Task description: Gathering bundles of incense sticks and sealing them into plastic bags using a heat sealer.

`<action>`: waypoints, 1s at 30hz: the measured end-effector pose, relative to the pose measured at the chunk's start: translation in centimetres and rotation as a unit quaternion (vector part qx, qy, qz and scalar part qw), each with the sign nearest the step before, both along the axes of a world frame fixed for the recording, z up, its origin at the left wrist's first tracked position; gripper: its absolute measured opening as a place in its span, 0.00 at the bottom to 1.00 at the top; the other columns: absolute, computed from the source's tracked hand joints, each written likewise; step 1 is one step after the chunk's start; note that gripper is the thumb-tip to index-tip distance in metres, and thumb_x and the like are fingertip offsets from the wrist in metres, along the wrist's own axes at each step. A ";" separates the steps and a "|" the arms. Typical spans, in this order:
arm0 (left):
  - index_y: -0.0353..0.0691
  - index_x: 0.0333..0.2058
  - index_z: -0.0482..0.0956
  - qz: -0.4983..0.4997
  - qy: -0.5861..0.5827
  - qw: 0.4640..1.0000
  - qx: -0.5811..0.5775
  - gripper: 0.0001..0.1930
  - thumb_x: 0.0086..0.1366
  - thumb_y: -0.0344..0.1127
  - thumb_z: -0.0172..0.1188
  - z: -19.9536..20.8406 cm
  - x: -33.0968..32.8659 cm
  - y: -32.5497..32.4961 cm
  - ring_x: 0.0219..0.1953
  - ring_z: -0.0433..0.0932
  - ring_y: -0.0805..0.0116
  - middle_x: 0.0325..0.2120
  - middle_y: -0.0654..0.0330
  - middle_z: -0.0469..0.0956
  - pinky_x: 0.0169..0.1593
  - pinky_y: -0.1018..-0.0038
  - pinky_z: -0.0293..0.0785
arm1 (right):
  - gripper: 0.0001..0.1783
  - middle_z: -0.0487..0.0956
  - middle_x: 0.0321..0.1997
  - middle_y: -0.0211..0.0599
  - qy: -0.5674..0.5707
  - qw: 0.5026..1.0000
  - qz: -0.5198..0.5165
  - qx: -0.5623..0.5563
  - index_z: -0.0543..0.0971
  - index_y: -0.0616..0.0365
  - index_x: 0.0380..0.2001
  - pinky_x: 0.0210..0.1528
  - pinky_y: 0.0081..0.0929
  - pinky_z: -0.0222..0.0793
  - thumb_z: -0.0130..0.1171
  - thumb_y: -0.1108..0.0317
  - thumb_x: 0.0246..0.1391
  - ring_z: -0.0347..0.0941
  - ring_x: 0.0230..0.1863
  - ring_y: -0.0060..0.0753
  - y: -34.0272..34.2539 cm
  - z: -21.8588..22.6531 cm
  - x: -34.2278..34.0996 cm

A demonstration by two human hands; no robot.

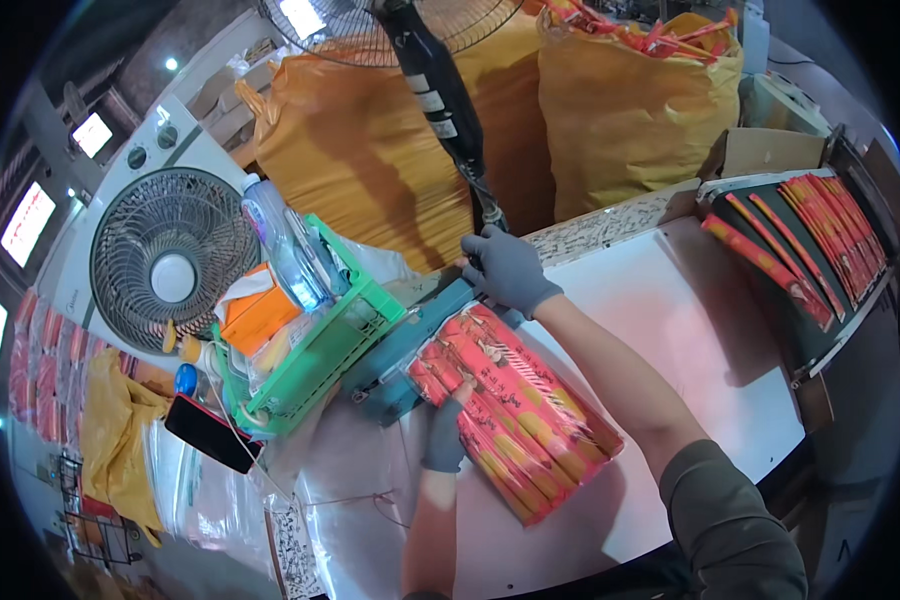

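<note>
A bundle of slim red and yellow packets (520,405), wrapped in clear film, lies slanted across the white table. My left hand (448,430), in a grey glove with bare fingertips, grips its near left side. The bundle's far end rests against a teal hand sealer (395,400), a long bar-shaped device. My right hand (510,270), also gloved in grey, is closed over the far end of the sealer's arm. Its fingertips are partly hidden behind the glove's back.
Left of the sealer stands a green basket (320,370) with bottles and an orange tissue box. A phone (210,433) and clear bags (205,490) lie nearby. At right a dark conveyor belt (770,260) carries red packets. Yellow sacks (630,130) and a fan pole (440,100) stand behind.
</note>
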State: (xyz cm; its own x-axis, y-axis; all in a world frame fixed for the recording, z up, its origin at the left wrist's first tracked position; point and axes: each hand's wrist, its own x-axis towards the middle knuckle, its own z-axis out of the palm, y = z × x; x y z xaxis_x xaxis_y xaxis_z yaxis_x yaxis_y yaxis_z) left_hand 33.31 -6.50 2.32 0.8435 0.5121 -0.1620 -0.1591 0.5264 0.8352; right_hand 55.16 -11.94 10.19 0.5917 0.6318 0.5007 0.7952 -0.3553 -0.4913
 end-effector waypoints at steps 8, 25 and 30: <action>0.40 0.60 0.57 0.011 -0.071 0.996 -0.047 0.31 0.62 0.40 0.59 -1.3 -2.6 -3.6 0.48 0.72 0.68 0.51 0.57 0.68 0.48 0.69 0.73 | 0.17 0.73 0.38 0.51 0.020 0.995 -0.037 -0.090 0.70 0.46 0.44 0.39 0.45 0.69 0.51 0.51 0.56 0.73 0.39 0.53 -1.6 1.0 -1.5; 0.34 0.53 0.64 0.114 0.093 0.633 0.760 0.31 0.50 0.36 0.61 3.1 -2.5 -7.9 0.56 0.62 0.41 0.51 0.41 0.66 0.59 0.53 0.58 | 0.12 0.75 0.31 0.43 0.166 0.960 -0.225 -0.012 0.75 0.55 0.35 0.36 0.39 0.68 0.55 0.61 0.48 0.73 0.35 0.48 -45.1 -5.4 -15.0; 0.33 0.56 0.62 0.000 0.030 0.785 0.619 0.34 0.52 0.37 0.64 0.9 3.1 -19.7 0.58 0.61 0.45 0.54 0.42 0.64 0.59 0.57 0.60 | 0.08 0.72 0.26 0.38 -0.005 0.953 -0.303 -0.005 0.77 0.52 0.27 0.33 0.36 0.67 0.58 0.62 0.44 0.71 0.31 0.43 -44.6 -8.7 -15.7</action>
